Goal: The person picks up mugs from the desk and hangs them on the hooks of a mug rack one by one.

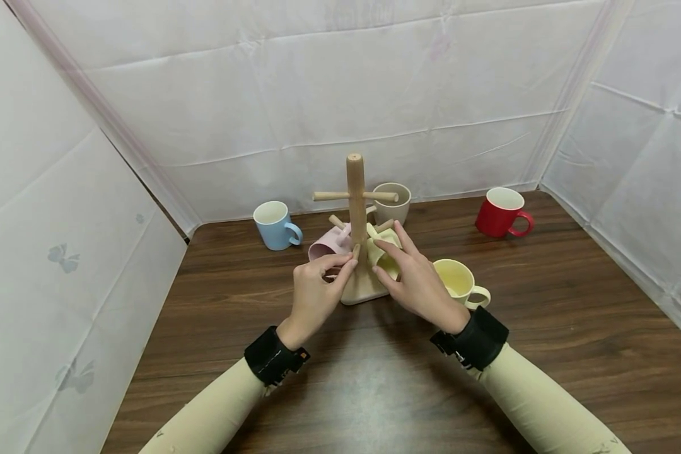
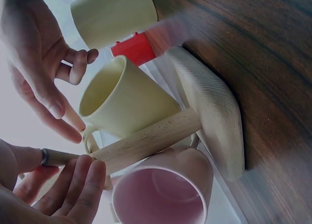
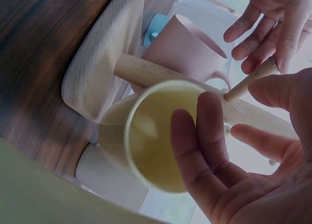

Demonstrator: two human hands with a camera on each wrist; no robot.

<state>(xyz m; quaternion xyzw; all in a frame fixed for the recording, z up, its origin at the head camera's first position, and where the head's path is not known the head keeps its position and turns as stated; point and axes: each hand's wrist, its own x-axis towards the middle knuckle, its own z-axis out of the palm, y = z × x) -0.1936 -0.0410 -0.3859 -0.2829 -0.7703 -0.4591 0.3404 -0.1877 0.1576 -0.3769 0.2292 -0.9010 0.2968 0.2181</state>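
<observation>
A wooden mug tree [image 1: 355, 183] stands upright in front of me, its pegs sticking out sideways. My left hand [image 1: 314, 287] pinches the tip of a lower front peg [image 2: 63, 158] between thumb and fingers. From the left side of the tree hangs a pink mug [image 1: 325, 247], its mouth visible in the left wrist view. On the right side hangs a pale yellow-green mug [image 3: 151, 141]. My right hand [image 1: 422, 284] is beside that mug with fingers spread and loosely bent, gripping nothing; contact with the mug is unclear.
On the dark wood table [image 1: 227, 284] stand a blue mug [image 1: 273, 228] at left, a beige mug [image 1: 394, 202] behind the tree, a red mug [image 1: 492, 217] at far right and a yellow mug [image 1: 455, 277] near my right wrist. White cloth walls [image 1: 318, 94] enclose the back and sides.
</observation>
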